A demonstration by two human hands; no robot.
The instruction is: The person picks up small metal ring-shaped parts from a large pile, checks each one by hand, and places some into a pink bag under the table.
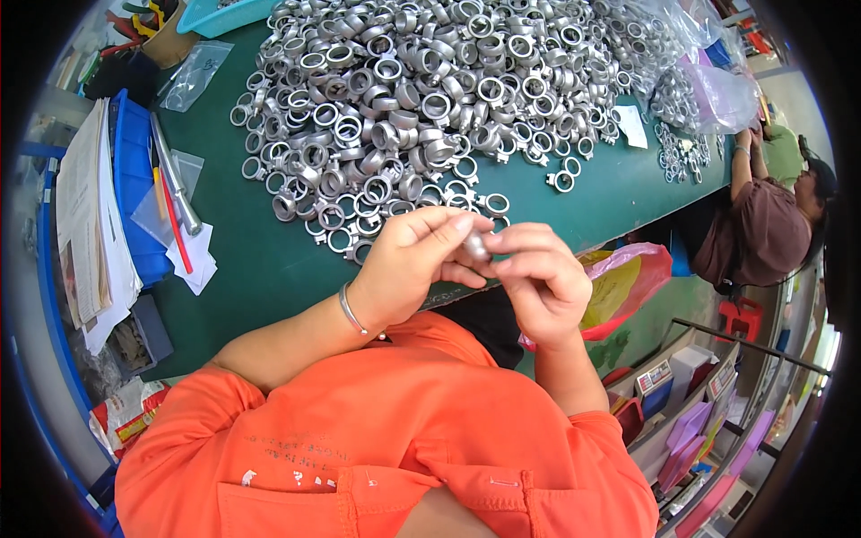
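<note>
Between my two hands, just over the near edge of the green table (pixel 242 260), is a metal ring (pixel 476 247) with a silvery grey surface. My left hand (pixel 417 260), with a bangle at its wrist, grips the ring between thumb and fingers. From the other side my right hand (pixel 543 280) pinches it with bent fingers. Part of the ring is hidden behind my fingertips. Right beyond my hands spreads a large heap of similar metal rings (pixel 386 117), many with a small lug on the side.
At the left stand a blue tray (pixel 134 197) and stacked papers (pixel 85 215), beside a red pen (pixel 178 233). A pink plastic bag (pixel 641 278) hangs by the table's right edge. Another person (pixel 758 215) works at the far right, near small metal rings (pixel 683 152).
</note>
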